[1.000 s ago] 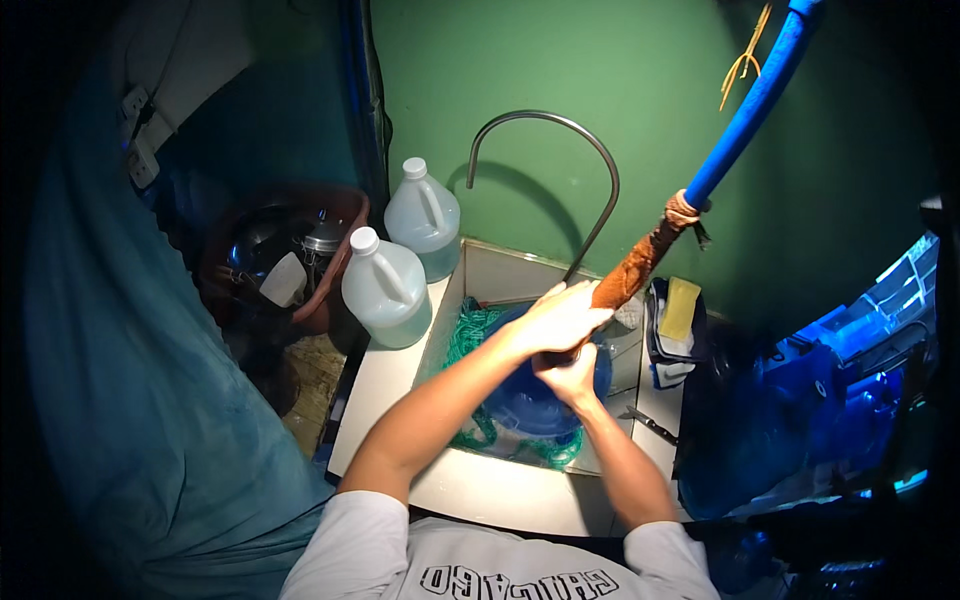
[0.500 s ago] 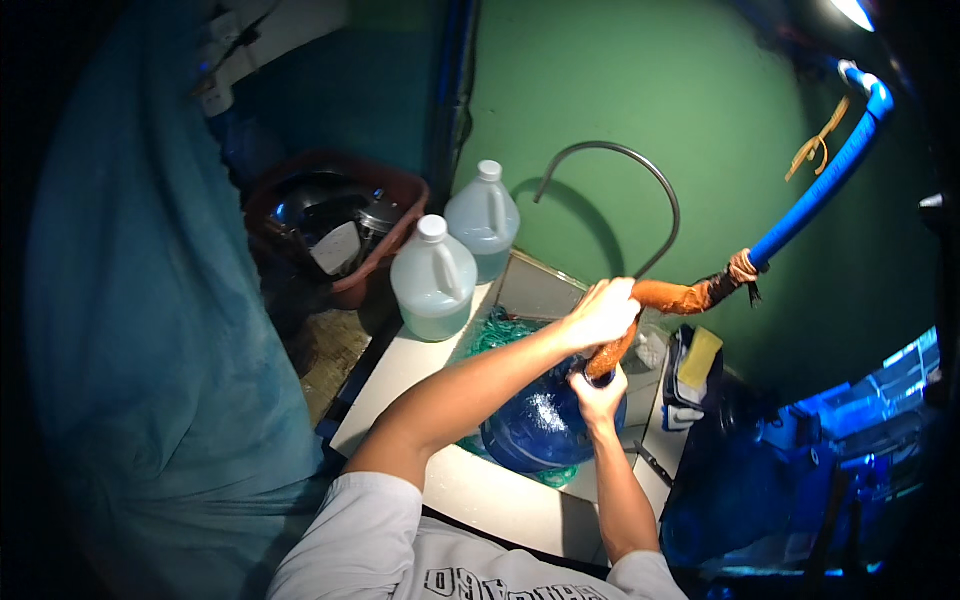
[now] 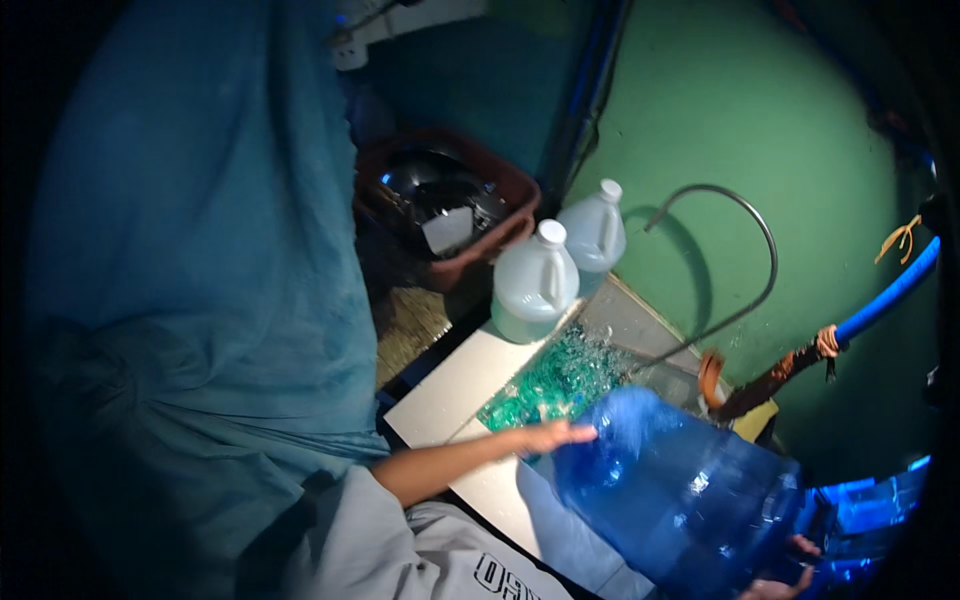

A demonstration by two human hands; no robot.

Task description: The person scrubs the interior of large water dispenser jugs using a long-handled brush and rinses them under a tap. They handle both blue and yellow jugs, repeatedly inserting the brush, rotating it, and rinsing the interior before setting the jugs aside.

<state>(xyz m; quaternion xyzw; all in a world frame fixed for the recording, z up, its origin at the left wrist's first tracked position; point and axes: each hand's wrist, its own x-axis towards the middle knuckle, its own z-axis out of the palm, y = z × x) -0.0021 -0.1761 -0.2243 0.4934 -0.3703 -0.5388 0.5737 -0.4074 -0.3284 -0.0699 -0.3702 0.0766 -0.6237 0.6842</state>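
A big translucent blue water jug (image 3: 680, 485) lies tilted on its side between my hands, above the front right of the counter. My left hand (image 3: 555, 437) presses against its left end with fingers stretched, slightly blurred. At the jug's lower right end, my right hand (image 3: 785, 585) holds it, with only some fingers and part of the palm showing. Behind the jug, an orange-brown hose (image 3: 711, 380) hangs loose and curled, apart from both hands. It joins a blue pipe (image 3: 885, 290) coming from the right. The jug's mouth cannot be made out.
Green mesh (image 3: 545, 385) lies wet in the basin, with water splashing. Two capped gallon bottles (image 3: 535, 285) stand at the counter's left corner. A curved metal spout (image 3: 770, 250) rises at the wall. A reddish tub (image 3: 490, 245) holds dark items; a teal curtain (image 3: 220, 300) hangs left.
Both hands have let go of the hose and the jug's neck area. The jug has been lifted from the basin, tipped sideways and moved right. The view has swung left.
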